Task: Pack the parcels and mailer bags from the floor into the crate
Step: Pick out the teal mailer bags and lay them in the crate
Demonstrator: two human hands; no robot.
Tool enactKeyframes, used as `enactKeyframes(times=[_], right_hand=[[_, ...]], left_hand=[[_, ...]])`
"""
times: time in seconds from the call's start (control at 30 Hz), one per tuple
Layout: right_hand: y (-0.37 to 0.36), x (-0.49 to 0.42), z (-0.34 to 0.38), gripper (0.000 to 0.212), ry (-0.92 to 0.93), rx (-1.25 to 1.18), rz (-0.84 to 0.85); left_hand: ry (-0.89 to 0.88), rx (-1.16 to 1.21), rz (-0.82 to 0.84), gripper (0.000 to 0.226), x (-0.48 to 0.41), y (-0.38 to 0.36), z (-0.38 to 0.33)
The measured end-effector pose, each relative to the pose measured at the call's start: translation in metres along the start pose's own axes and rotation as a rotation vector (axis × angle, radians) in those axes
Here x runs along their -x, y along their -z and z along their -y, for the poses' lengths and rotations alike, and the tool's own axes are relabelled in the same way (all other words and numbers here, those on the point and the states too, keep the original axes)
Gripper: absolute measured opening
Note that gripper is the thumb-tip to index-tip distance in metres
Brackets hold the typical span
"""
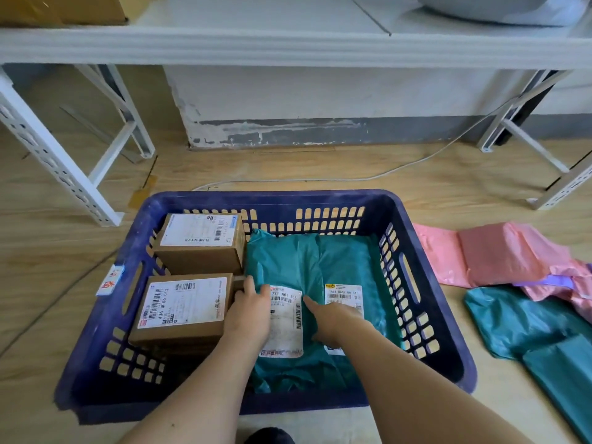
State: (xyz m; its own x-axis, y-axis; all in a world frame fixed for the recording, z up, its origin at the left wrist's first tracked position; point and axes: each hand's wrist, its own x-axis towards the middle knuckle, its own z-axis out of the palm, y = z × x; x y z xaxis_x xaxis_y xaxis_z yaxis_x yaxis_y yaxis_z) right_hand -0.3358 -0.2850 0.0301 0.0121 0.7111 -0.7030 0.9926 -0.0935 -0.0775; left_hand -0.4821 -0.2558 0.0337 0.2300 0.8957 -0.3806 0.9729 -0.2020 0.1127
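Observation:
A dark blue slotted crate (pixel 426 302) sits on the wooden floor in front of me. Two labelled cardboard parcels lie along its left side, one at the back (pixel 200 243) and one at the front (pixel 182 309). Teal mailer bags (pixel 288 261) with white labels fill its right half. My left hand (pixel 250 310) rests flat on the left edge of the top teal bag, fingers spread. My right hand (pixel 334 318) presses on the same bag beside its label. On the floor to the right lie pink mailer bags (pixel 493 254) and more teal bags (pixel 525 328).
White metal shelving legs (pixel 61 174) stand at the left and right (pixel 563 184), with a shelf board overhead. A white cable (pixel 320 180) runs along the floor behind the crate. A grey-and-white wall base lies beyond.

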Motion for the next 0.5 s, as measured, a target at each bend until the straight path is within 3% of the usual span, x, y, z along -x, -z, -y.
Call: enactKeyframes(times=[0.07,0.17,0.23,0.37,0.5], right_hand=[[0.002,0.000,-0.004,0.085,0.013,-0.089,0.048],[0.014,0.004,-0.009,0.093,0.020,-0.456,0.185],[0.021,0.008,-0.013,0.095,0.000,-0.573,0.252],[0.008,0.013,-0.011,0.123,-0.047,-0.240,0.227],[-0.002,0.009,0.003,0.129,-0.048,-0.033,0.205]], left_hand=[[-0.061,-0.018,0.004,0.065,0.002,-0.001,0.002],[-0.164,-0.027,0.092,0.078,0.004,-0.004,0.004],[-0.221,0.007,0.165,0.090,0.004,-0.009,0.004],[-0.270,-0.034,0.310,0.121,0.006,-0.017,-0.003],[-0.260,-0.138,0.381,0.132,0.007,-0.018,-0.010]])
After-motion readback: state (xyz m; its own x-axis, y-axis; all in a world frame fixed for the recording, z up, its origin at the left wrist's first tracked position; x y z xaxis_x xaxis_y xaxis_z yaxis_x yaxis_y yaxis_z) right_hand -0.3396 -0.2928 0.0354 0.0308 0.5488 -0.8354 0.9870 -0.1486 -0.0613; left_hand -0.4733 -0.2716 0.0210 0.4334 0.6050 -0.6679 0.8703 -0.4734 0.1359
